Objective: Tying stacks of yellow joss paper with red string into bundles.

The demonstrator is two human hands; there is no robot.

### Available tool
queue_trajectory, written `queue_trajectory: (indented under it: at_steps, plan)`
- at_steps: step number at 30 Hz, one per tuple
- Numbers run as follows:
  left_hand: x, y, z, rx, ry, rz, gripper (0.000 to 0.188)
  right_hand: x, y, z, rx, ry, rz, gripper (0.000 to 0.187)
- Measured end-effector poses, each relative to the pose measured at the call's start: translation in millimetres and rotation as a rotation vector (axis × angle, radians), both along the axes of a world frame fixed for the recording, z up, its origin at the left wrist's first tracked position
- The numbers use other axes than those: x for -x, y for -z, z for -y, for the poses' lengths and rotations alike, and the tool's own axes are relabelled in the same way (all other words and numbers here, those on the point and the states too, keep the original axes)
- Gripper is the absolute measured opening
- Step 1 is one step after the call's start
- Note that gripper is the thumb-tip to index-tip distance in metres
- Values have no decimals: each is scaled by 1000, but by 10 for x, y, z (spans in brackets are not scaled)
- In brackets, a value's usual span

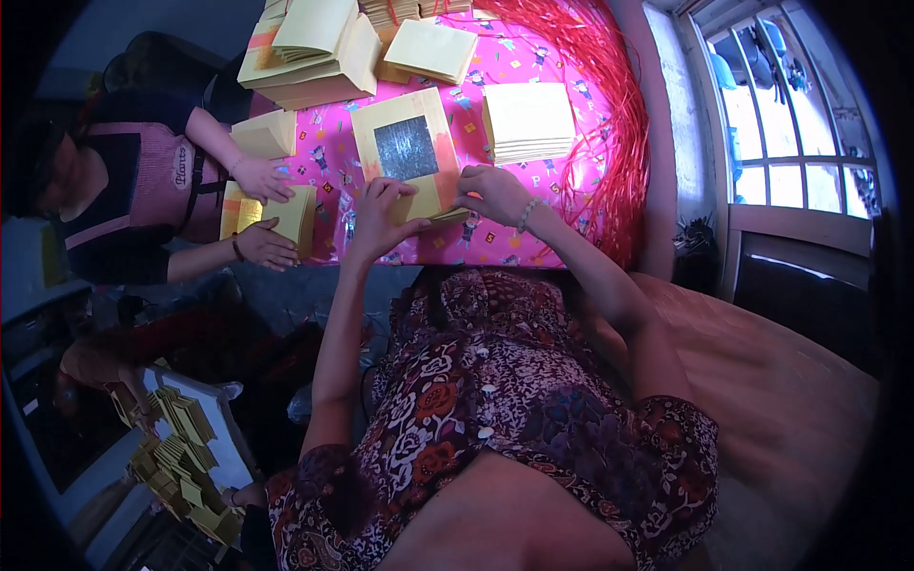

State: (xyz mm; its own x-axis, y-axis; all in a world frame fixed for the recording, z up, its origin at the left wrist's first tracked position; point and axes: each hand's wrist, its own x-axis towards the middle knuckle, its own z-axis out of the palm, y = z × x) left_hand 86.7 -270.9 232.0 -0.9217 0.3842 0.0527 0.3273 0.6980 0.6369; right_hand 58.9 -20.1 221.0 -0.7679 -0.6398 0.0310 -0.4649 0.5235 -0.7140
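A stack of yellow paper sheets [405, 119] with a silver foil square in the middle lies on the pink patterned tablecloth [495, 57]. My left hand [379, 214] presses on the stack's near edge and folds the top sheet. My right hand [495, 190], with a bead bracelet at the wrist, grips the same near edge from the right. Both hands are shut on the folded sheet [430, 202].
A plain yellow stack [528, 122] lies right of my hands; more stacks [314, 48] stand at the back. A bundle of red strings [609, 124] runs along the table's right side. On the left another person [124, 181] handles a yellow stack [286, 214]. Folded yellow papers [181, 447] fill a box at lower left.
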Motion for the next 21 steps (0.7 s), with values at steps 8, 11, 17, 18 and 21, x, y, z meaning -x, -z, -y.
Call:
queue_trajectory:
  at_steps: [8, 11, 17, 18, 21]
  plan:
    - [-11, -75, -28, 26, 2, 0, 48, -1, 9, -9, 22, 32, 48, 15]
    - [-9, -77, -27, 33, 13, -20, 48, -1, 40, -14, 48, 27, 39, 15]
    - [-8, -52, -14, 21, 8, -13, 49, -6, 12, -8, 30, 29, 32, 15]
    - [-6, -40, -11, 21, 7, -14, 49, -3, 12, -8, 30, 28, 31, 15]
    - [1, -13, -4, 8, 3, 0, 49, -1, 17, -7, 27, 23, 27, 15]
